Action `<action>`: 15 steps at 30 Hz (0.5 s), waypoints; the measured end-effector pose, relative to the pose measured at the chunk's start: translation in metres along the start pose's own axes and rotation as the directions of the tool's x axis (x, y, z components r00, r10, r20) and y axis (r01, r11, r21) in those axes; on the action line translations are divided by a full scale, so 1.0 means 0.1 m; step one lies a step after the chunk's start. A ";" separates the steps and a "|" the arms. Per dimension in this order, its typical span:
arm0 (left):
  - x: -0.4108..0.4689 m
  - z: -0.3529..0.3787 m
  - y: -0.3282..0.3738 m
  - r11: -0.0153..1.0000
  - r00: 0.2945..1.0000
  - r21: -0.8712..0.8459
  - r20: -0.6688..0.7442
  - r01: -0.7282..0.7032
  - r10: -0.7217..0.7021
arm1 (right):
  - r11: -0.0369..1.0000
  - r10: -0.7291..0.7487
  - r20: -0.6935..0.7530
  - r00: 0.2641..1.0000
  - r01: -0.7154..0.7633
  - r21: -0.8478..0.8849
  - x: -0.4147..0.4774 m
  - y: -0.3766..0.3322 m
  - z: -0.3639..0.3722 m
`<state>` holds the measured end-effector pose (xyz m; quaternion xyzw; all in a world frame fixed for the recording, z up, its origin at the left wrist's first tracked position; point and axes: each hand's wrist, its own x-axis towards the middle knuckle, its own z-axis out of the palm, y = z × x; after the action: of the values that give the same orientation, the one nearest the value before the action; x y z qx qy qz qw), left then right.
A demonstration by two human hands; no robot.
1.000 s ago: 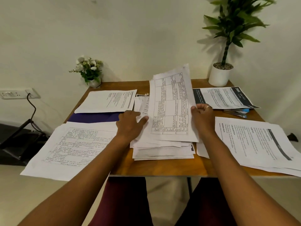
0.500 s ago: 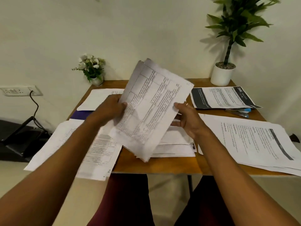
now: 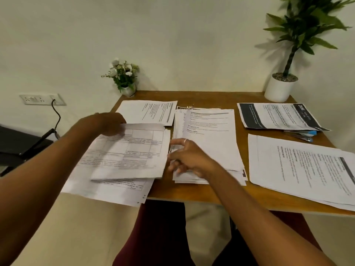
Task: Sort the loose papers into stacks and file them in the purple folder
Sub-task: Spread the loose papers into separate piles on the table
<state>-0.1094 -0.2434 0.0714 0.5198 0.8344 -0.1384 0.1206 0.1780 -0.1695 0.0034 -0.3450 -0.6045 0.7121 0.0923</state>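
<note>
Gripping the white table-printed sheets (image 3: 132,150), our left hand (image 3: 107,121) pinches their far edge.
They sit atop the left paper stack (image 3: 107,187); our right hand (image 3: 187,156) hovers loose-fingered, empty, over the middle pile (image 3: 211,137).

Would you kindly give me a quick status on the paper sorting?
Left hand laying table sheets on left stack. Right hand open over middle stack. Folder unseen.

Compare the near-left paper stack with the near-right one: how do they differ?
The near-left stack shows table grids; the near-right stack shows plain text with a dark band. The near-left stack overhangs the table's left edge under the left hand; no hand touches the near-right stack. Both are white printed sheets.
</note>
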 end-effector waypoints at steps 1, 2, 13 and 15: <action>0.03 0.08 -0.03 1.000 0.999 0.011 -0.023 0.028 -0.028 | 1.000 0.015 0.007 1.000 -0.015 -0.018 0.01 0.04 0.10; 0.05 0.15 -0.05 0.998 0.998 0.015 -0.041 0.053 -0.053 | 0.999 0.026 0.004 1.000 -0.025 -0.037 0.02 0.08 0.18; 0.14 0.73 0.04 0.984 0.982 0.086 -0.116 0.159 -0.148 | 0.973 -0.047 -0.114 0.992 0.020 -0.232 0.05 0.18 0.18; 0.14 0.73 0.08 0.977 0.967 0.141 -0.222 0.157 -0.123 | 0.960 -0.112 -0.199 0.974 0.055 -0.273 0.04 0.17 0.06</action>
<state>-0.1037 -0.2545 -0.0026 0.4789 0.8637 -0.1559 -0.0204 0.1759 -0.1766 -0.0138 -0.4022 -0.6954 0.5790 0.1393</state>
